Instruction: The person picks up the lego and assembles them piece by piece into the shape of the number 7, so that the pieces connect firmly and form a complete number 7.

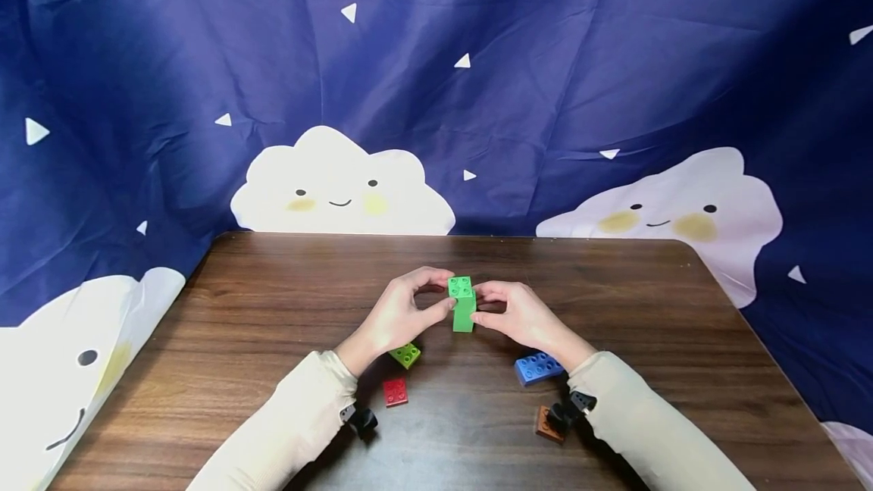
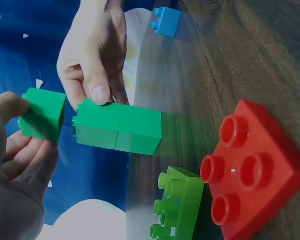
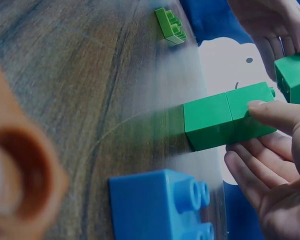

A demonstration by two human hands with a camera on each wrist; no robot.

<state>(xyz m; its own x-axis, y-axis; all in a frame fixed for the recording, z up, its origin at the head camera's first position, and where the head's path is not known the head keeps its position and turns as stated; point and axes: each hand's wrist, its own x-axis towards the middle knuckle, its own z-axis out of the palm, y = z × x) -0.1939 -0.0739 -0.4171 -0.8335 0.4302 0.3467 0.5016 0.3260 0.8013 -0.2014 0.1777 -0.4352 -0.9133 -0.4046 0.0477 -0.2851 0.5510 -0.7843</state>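
Observation:
My left hand (image 1: 398,313) pinches a single green toy brick (image 2: 42,115) between thumb and fingers. Just below that brick is an upright stack of two green bricks (image 2: 117,127), its base at the tabletop. A narrow gap separates the single brick from the studs of the stack, as the left wrist view shows. My right hand (image 1: 521,315) grips the upper part of the stack, thumb on the near side and fingers behind. In the right wrist view the seam between the two stacked bricks (image 3: 230,117) is visible.
A lime green brick (image 1: 406,354) and a flat red brick (image 1: 395,392) lie near my left forearm. By the right wrist are a blue brick (image 1: 539,368) and a flat brown-orange piece (image 1: 549,424). Behind the wooden table (image 1: 307,271) hangs a blue cloth.

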